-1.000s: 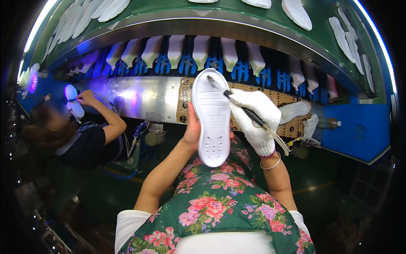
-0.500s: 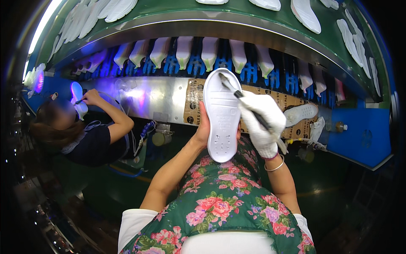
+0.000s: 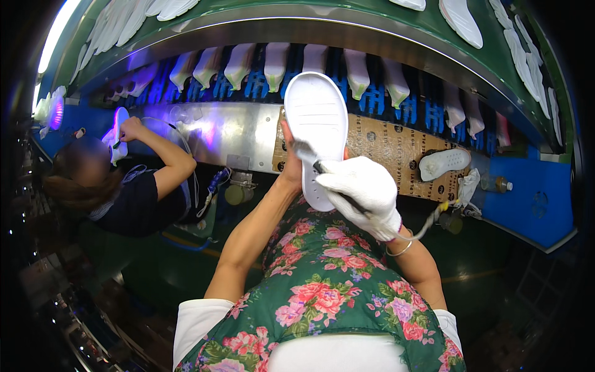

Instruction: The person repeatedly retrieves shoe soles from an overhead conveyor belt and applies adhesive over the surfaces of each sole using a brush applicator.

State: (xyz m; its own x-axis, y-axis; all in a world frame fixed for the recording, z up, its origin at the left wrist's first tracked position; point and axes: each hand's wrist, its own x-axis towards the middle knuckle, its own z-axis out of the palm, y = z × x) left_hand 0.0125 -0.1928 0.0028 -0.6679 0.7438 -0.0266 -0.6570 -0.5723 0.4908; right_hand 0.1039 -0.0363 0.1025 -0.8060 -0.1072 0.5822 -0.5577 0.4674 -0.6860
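A white shoe sole (image 3: pixel 317 108) is upright in front of me, its ribbed, dotted inner face toward me. My bare left hand (image 3: pixel 292 160) grips it from behind, with fingers showing at its left edge and a bit of skin at its right edge. In my right hand (image 3: pixel 364 193), which wears a white knitted glove, is a dark-handled brush (image 3: pixel 304 152). The brush's blurred bristles lie over the sole's left edge, near its middle; whether they touch cannot be made out. The gloved hand hides the sole's lower right part.
Cardboard (image 3: pixel 387 139) covers part of the metal bench, with another sole (image 3: pixel 445 163) on it. Beyond hangs a row of pale shoe forms (image 3: pixel 277 65). More soles (image 3: pixel 462 22) lie on the green conveyor. A pale cord (image 3: pixel 429 224) runs beside my right wrist. A co-worker (image 3: pixel 133 198) sits at left.
The brush has moved from the sole's upper end down to its left edge near the middle. My gloved hand came down and left with it. The sole appears slightly higher in view.
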